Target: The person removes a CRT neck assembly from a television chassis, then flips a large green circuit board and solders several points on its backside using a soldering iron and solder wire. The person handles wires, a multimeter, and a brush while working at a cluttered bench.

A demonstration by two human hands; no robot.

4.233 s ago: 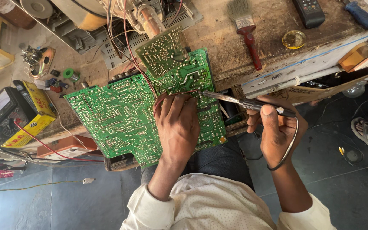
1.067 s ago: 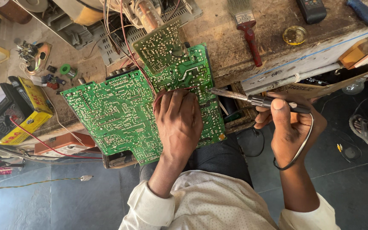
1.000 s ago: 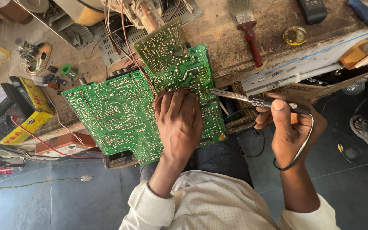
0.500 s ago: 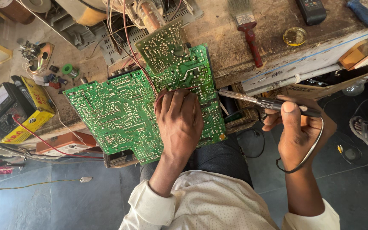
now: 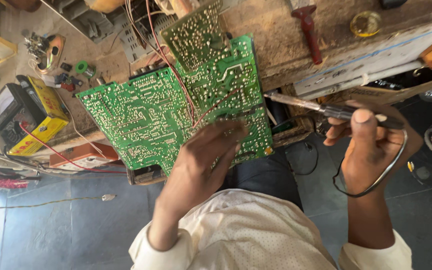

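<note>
Resting on the green circuit board [image 5: 176,110], the left hand [image 5: 201,165] spreads its fingers flat; right of the board, the right hand [image 5: 371,145] pinches a soldering iron [image 5: 321,107]. Its hot tip could slip and bridge neighbouring joints.

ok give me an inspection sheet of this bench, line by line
surface: worn wooden bench, dusty
job's things: large green circuit board, solder side up; slim metal-tipped soldering iron
clutter: red-handled brush, yellow-cased meter, round yellow tin
grips: left hand on the board's lower edge; right hand holds the iron, tip beside the board
cables: black cord looped under right hand; red wires across board
surroundings: dark tiled floor
</note>
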